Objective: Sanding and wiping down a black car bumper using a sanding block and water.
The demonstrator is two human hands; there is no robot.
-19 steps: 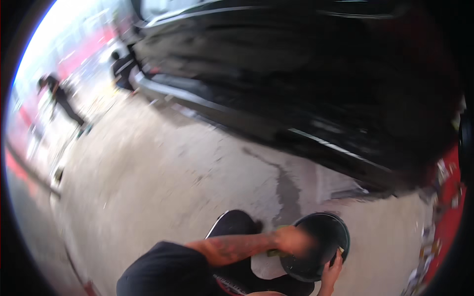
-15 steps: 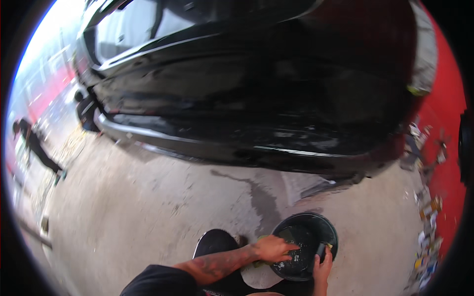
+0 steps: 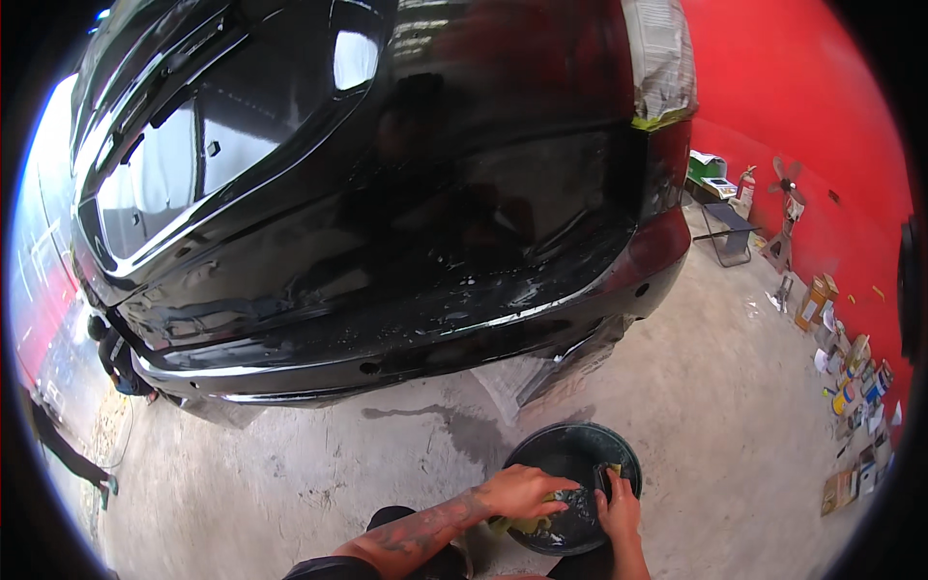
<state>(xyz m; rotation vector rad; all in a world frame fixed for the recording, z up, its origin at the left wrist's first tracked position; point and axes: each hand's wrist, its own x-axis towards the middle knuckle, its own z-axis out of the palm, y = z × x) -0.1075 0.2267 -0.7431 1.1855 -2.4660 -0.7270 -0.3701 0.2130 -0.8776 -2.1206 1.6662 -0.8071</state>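
car black; basin dark green; wall red; floor grey; left forearm darkly tattooed

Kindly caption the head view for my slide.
Left hand and right hand at round dark-green basin, near glossy black car.

Round basin, dark green to near-black, upright; wet inside, pale flecks on lower surface. Yellow-green cloth: crumpled, at the basin's near left edge, spanning the rim in view; partly hidden. Small dark block, yellowish at one side: gripped, tilted, over the basin's right side; contact with wall unclear.
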